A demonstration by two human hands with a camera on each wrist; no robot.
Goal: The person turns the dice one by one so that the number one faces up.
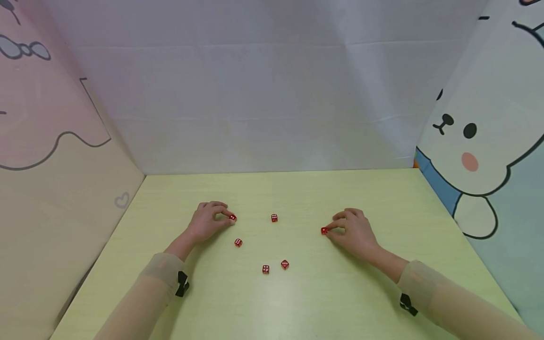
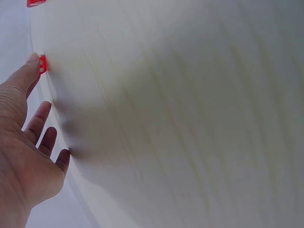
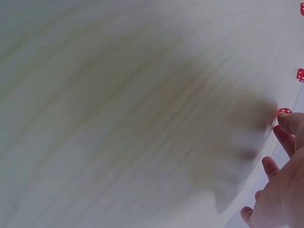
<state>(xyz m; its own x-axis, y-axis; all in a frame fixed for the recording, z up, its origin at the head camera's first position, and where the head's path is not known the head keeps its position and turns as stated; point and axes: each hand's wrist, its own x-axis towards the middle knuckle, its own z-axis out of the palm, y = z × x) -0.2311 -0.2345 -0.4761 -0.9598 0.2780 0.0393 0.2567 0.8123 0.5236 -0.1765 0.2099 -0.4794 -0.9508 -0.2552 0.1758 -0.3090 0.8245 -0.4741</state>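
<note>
In the head view my left hand [image 1: 208, 222] pinches a red die [image 1: 233, 217] with white dots between thumb and forefinger, low over the table. The same die [image 2: 42, 64] peeks out past the thumb in the left wrist view. On the other side my right hand [image 1: 353, 232] pinches a second red die [image 1: 324, 231] between thumb and fingertip. That die [image 3: 285, 110] is partly covered by the thumb in the right wrist view. Between the hands lies another die [image 1: 274, 218], and one more die [image 1: 238, 242] sits just below the left hand.
Two more red dice lie nearer the front, a left die [image 1: 265, 269] and a turned die [image 1: 285, 264]. The pale wood-grain table [image 1: 323, 302] meets a white back wall [image 1: 272, 108], with printed cartoon panels at both sides.
</note>
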